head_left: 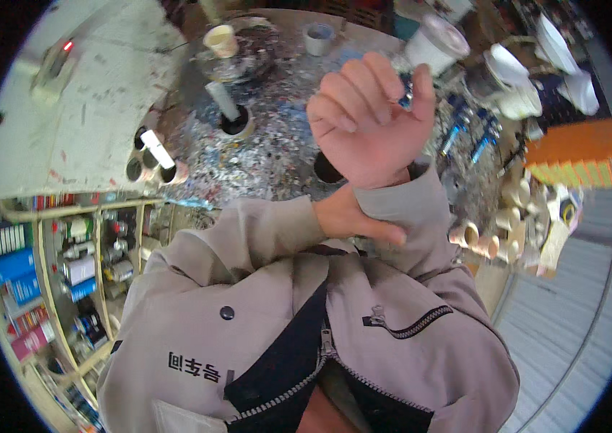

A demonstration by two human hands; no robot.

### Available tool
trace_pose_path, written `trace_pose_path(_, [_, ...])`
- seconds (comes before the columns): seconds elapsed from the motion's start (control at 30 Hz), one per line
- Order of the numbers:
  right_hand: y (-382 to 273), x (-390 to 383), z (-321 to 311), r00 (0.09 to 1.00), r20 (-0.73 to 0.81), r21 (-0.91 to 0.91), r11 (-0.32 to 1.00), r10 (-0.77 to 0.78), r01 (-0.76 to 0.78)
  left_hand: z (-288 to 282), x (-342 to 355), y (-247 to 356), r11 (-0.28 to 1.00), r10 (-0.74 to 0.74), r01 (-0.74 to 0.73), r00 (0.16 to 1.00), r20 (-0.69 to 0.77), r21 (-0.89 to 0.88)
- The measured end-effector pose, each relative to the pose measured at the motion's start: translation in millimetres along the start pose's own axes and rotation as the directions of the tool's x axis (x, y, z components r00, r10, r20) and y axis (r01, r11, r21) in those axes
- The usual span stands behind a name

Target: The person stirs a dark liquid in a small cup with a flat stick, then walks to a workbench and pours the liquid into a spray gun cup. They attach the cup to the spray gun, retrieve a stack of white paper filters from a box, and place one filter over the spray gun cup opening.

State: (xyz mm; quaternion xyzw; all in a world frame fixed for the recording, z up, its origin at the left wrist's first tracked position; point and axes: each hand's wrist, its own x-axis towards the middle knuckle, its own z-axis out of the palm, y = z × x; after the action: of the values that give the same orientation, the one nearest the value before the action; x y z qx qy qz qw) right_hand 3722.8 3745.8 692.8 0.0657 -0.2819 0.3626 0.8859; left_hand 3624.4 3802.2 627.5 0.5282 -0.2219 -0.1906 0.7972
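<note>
My left hand (pixel 358 216) reaches across from the left and is closed around the grey right sleeve (pixel 401 206) near its cuff. Its thumb lies over the cloth, while its other fingers are hidden behind the forearm. My right hand (pixel 374 119) is raised above the table with its palm toward me. Its fingers curl loosely, the thumb stands apart, and nothing is in it. Partly behind the right hand is a dark-filled cup (pixel 326 167). A pot with a pale upright handle (pixel 223 101) stands farther left on the paint-spattered table (pixel 270 162).
White buckets (pixel 436 42) and blue-and-silver spray guns (pixel 456 130) stand to the right. An orange box (pixel 573 148) and several paper cups (pixel 490 245) are at the right edge. Stained cups (pixel 138 170) sit left. Shelves (pixel 46 274) of boxes and cans fill the lower left.
</note>
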Motion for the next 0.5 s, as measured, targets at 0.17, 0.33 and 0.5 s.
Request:
trace_pose_path(0.17, [39, 36, -25, 0.997, 0.032, -0.724, 0.685, -0.076, 0.075, 6, -20, 30, 0.824, -0.158, -0.159, 0.858, -0.489, -0.544])
trace_pose_path(0.33, [84, 57, -30, 0.964, -0.125, -0.916, 0.400, -0.234, -0.021, -14, -29, 40, 0.910, -0.034, -0.272, 0.701, -0.712, -0.312])
trace_pose_path(0.5, [52, 120, -30, 0.896, 0.429, -0.856, -0.266, 0.116, 0.444, -22, -65, 39, 0.991, 0.058, -0.130, 0.553, -0.831, -0.018])
